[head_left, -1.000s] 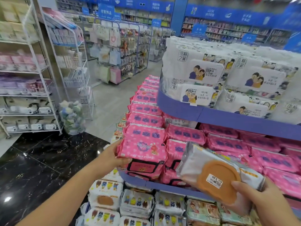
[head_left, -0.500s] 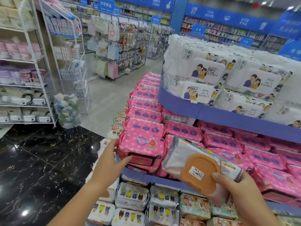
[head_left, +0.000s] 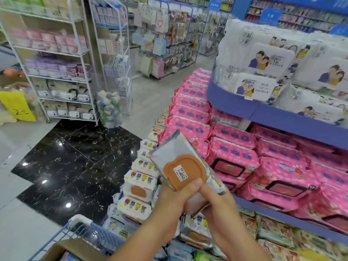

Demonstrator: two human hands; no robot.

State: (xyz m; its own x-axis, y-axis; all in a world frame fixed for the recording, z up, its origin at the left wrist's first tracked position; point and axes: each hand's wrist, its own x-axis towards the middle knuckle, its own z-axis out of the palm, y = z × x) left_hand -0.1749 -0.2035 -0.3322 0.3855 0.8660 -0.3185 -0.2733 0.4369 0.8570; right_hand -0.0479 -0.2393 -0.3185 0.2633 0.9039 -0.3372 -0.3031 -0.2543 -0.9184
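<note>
1. Head view showed the wipes pack [head_left: 180, 162] held up in front of the shelves near the middle of the frame, tilted so its far end pointed to about 11 o'clock.
2. The left hand [head_left: 175, 202] gripped the pack's near end, with its thumb on the orange lid [head_left: 185, 171] at the lid's 6 o'clock edge and its fingers curled underneath.
3. The right hand [head_left: 216, 210] gripped the same end from 4 o'clock, thumb beside the other thumb and fingers wrapped below.
4. The pack looked like a soft, yielding film pouch, probably fairly light but dense with damp sheets.
5. Its glossy skin could slip, and the lid seemed the only stiff part.
6. The safest hold seemed to be across the body with fingers beneath and a thumb on the lid's rim. The thin sealed end at 11 o'clock looked a poorer place to grip.
7. The film was silvery white, with orange print along the 4 o'clock edge that was too blurred to read.
8. The lid was a rounded caramel-orange flap carrying a white price sticker [head_left: 181, 173].
9. Pink packs [head_left: 233, 159] lay stacked at 3 o'clock of it, and a shopping cart [head_left: 90, 234] stood at 7 o'clock.
</note>
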